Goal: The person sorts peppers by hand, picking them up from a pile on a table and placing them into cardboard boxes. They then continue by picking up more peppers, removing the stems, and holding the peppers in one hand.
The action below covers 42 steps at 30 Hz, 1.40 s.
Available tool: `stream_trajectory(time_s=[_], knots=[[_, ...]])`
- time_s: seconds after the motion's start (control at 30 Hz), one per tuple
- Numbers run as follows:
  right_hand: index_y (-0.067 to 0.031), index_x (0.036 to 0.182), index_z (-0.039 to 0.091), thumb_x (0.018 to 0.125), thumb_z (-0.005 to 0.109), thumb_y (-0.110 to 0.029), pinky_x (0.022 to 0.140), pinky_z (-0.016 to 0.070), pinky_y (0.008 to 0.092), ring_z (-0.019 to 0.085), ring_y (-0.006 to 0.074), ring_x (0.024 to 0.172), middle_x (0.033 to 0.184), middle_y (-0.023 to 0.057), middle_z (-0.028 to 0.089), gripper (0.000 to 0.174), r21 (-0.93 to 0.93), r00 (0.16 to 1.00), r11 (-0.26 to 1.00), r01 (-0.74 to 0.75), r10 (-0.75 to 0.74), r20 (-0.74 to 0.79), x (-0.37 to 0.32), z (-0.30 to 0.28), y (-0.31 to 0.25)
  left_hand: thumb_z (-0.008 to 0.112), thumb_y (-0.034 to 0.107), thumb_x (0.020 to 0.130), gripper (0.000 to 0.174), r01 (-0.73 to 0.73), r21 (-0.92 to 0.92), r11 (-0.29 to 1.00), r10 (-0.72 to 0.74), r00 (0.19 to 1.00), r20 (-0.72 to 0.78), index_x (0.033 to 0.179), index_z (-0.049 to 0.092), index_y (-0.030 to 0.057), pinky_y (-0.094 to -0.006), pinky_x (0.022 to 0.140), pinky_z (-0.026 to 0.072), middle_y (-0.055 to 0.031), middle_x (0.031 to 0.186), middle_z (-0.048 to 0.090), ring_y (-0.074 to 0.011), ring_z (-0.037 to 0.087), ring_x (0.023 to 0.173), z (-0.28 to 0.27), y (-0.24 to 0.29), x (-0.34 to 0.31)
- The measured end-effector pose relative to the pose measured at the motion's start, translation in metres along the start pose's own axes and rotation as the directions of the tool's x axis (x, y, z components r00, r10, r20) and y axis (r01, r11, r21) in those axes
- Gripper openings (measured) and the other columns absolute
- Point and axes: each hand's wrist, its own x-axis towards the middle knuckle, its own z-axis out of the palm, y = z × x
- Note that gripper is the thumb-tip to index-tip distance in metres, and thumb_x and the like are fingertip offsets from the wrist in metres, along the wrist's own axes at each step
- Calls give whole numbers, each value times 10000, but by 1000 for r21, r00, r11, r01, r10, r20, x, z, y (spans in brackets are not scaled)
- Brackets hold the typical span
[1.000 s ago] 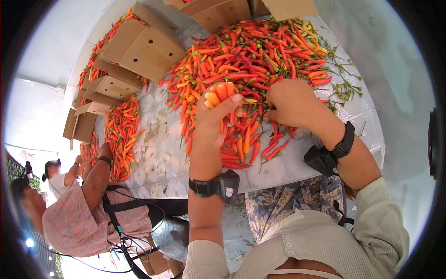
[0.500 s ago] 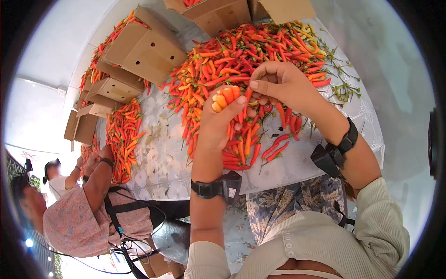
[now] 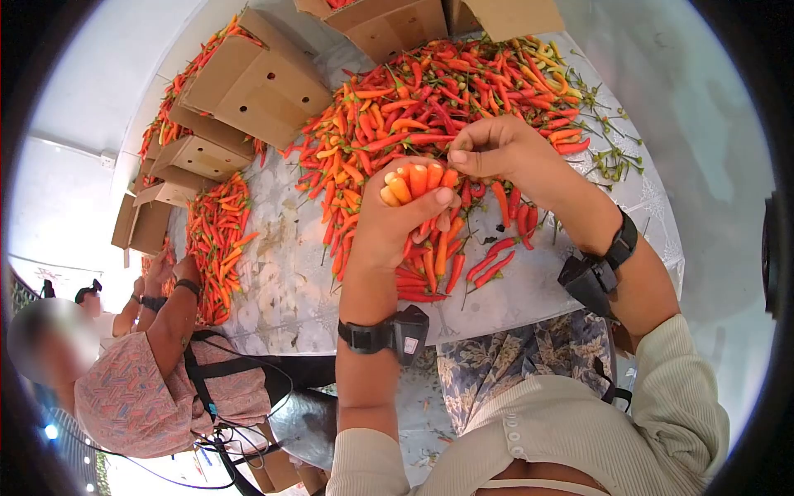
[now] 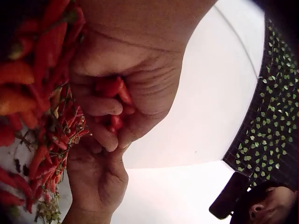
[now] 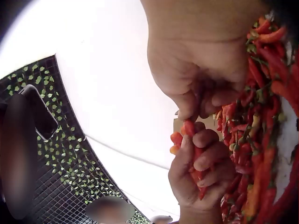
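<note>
A bunch of orange and red chili peppers (image 3: 399, 189) is gripped in my left hand (image 3: 389, 223), their pale, stemless tops pointing up past the thumb. In the left wrist view, red chili peppers (image 4: 112, 88) show inside the curled fingers of that hand. My right hand (image 3: 513, 157) is just right of the bunch, thumb and forefinger brought together. In the right wrist view its fingertips pinch at the top end of a red chili pepper (image 5: 188, 127) that stands in the left hand's bunch. Below both hands spreads a large heap of chili peppers (image 3: 438, 91).
Green stems (image 3: 616, 157) lie scattered at the table's right side. Cardboard boxes (image 3: 256, 91) stand behind and to the left, beside another chili pile (image 3: 219, 248). At the left, a person in a patterned shirt (image 3: 136, 397) works at the same table (image 3: 281, 281).
The right hand rose from low over the heap to the bunch, bringing a red chili pepper. That pepper now stands among those in the left hand, which moved slightly right.
</note>
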Motion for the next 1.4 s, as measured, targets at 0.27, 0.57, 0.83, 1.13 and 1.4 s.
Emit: stream_trajectory(time_s=[0.27, 0.57, 0.83, 1.13, 1.4], knots=[[-103, 816, 652, 851, 659, -244, 521, 340, 185, 485, 30, 605, 685, -64, 569, 146, 326, 984, 928, -179, 165, 69, -4, 6, -2, 716, 29, 747, 264, -3, 0, 1000, 3, 997, 81, 960, 563, -1, -195, 431, 424, -98, 758, 644, -129, 592, 542, -1, 2, 0], [-74, 912, 623, 848, 655, -229, 558, 389, 206, 500, 54, 662, 825, -35, 587, 171, 291, 986, 957, -8, 56, -156, 1, -7, 1, 720, 37, 735, 311, -15, -4, 1000, 15, 1000, 24, 999, 559, 4, -190, 429, 405, -83, 759, 625, -122, 578, 567, -2, 0, 1], [-48, 798, 640, 708, 740, -216, 675, 488, 364, 621, 268, 741, 774, 112, 638, 216, -871, 939, 488, -49, -275, -207, -7, -8, -11, 712, 75, 761, 269, 18, -7, 1000, -18, 998, -53, 988, 579, 19, -173, 411, 385, -61, 765, 630, -108, 598, 574, -12, -3, 5], [-55, 711, 620, 619, 752, -272, 624, 474, 424, 601, 336, 704, 689, 135, 593, 270, -995, 981, 41, -95, -167, -101, -17, 0, 3, 668, 74, 805, 194, -63, -124, 990, 46, 990, -136, 975, 582, 35, -183, 425, 371, -70, 832, 648, -123, 609, 662, -9, -2, 7], [-14, 688, 572, 658, 692, -141, 592, 477, 344, 596, 238, 649, 671, 101, 581, 177, -899, 953, 438, 24, -283, -112, -14, -1, -5, 682, 98, 807, 229, -14, -61, 998, 6, 991, -132, 1006, 584, 38, -192, 443, 383, -59, 846, 648, -124, 615, 686, -8, -4, 7]])
